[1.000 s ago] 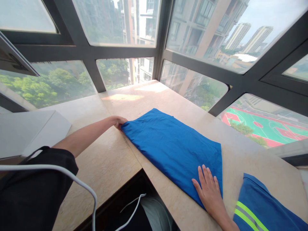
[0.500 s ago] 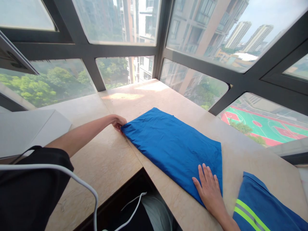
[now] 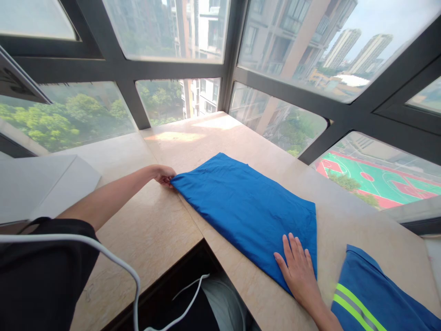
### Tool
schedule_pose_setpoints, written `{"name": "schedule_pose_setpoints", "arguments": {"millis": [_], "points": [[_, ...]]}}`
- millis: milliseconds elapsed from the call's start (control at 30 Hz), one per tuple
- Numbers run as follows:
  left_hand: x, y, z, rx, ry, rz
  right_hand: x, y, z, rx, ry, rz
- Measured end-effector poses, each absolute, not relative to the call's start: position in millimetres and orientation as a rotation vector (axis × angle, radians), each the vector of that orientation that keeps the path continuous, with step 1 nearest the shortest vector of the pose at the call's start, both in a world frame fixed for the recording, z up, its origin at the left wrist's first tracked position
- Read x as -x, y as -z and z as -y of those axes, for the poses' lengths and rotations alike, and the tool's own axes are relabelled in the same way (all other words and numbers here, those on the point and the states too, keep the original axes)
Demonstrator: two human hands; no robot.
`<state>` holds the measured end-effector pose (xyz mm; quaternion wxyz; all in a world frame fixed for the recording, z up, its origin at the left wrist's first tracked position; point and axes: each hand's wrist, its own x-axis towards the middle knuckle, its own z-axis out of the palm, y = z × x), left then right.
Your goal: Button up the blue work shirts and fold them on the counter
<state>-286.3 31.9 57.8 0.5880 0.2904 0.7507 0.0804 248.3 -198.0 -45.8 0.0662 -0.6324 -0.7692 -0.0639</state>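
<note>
A blue garment (image 3: 241,207), folded into a long flat shape, lies across the stone ledge (image 3: 148,220). At its left corner my left hand (image 3: 165,175) is closed on the cloth, fingers pinching the edge. My right hand (image 3: 299,271) lies flat near the garment's right end, palm down, fingers stretched out and slightly apart. Small wrinkles run across the cloth towards the left hand. Which kind of garment it is, I cannot tell from the folded shape.
Another blue garment (image 3: 375,294) with yellow-green and grey stripes lies at the lower right. A white cable (image 3: 117,257) crosses the lower left, above a dark recess (image 3: 193,271). A white box (image 3: 44,184) stands left. Framed windows (image 3: 179,32) border the ledge behind.
My left hand has shifted slightly left, drawing the garment's corner outward so the cloth there stretches tauter. My right hand stays pressed in about the same place.
</note>
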Motion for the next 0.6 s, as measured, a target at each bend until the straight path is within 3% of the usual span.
{"name": "schedule_pose_setpoints", "arguments": {"millis": [200, 400, 600], "points": [[298, -54, -20, -0.74, -0.325, -1.718, -249, 46, 198, 1.891, 0.222, 2.322], [299, -61, 12, -0.562, -0.531, -1.378, -249, 45, 199, 1.877, 0.229, 2.327], [241, -53, 40, -0.264, -1.103, -1.271, -251, 50, 199, 1.903, 0.172, 2.331]]}}
